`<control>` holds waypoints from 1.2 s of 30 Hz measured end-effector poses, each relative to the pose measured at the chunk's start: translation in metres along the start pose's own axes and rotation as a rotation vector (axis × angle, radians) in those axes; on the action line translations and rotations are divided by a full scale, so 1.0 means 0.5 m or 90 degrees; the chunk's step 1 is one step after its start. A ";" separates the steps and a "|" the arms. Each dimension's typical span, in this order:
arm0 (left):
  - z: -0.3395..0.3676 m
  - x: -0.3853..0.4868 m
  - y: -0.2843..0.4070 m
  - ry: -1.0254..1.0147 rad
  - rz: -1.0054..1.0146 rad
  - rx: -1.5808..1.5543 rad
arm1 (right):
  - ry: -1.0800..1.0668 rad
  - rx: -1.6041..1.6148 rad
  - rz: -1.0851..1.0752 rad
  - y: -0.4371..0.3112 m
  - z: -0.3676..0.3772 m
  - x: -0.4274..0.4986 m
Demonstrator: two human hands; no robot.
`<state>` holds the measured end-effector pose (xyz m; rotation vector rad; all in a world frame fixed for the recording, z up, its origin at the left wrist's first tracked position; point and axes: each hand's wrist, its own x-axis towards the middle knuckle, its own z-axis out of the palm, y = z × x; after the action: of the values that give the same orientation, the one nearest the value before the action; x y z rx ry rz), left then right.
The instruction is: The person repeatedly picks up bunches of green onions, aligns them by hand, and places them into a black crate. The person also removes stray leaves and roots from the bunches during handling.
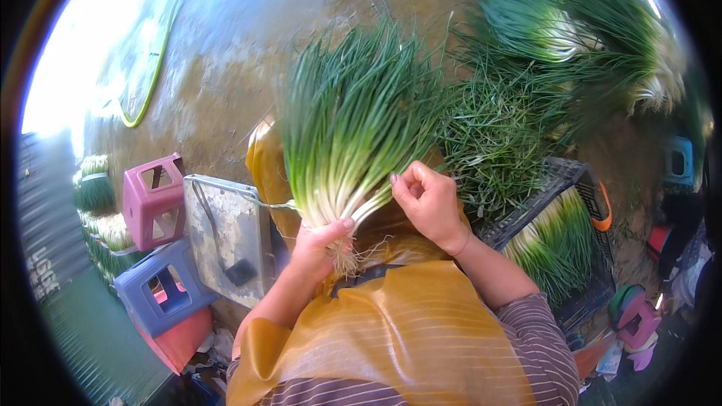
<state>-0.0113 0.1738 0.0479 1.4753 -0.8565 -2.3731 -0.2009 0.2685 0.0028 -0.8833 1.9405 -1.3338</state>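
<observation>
My left hand (324, 245) grips a large bunch of green onions (344, 141) by the white stems, just above the roots, over my lap. The green leaves fan out away from me. On the bunch's right side is my right hand (426, 197), its fingers curled and thumb near the index finger, close to the outer stems; whether it pinches a thin leaf or stem I cannot tell. A yellow-brown plastic apron (389, 338) covers my lap. A thin greenish strip runs from the bunch's left side to a flat metal-topped scale or board (231, 237).
At the left stand a pink plastic stool (152, 203) and a blue plastic stool (163, 287). Right of me, a black plastic crate (530, 203) holds green onions, beside a heap of loose leaves (491, 141). More onion bunches (620, 39) lie at the upper right. A yellow-green hose (163, 51) crosses the wet floor.
</observation>
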 end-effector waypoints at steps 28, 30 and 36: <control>-0.065 -0.045 -0.026 0.087 0.023 -0.042 | -0.126 -0.209 -0.435 -0.002 -0.016 0.085; -0.061 -0.043 -0.023 0.079 0.039 -0.074 | -0.123 -0.224 -0.436 -0.004 -0.023 0.060; -0.062 -0.026 -0.016 0.119 0.036 -0.098 | -0.102 -0.209 -0.383 -0.029 -0.053 -0.005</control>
<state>0.0227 0.1753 0.0431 1.5575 -0.6467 -2.1664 -0.2179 0.2807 0.0250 -1.7847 1.8653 -1.2109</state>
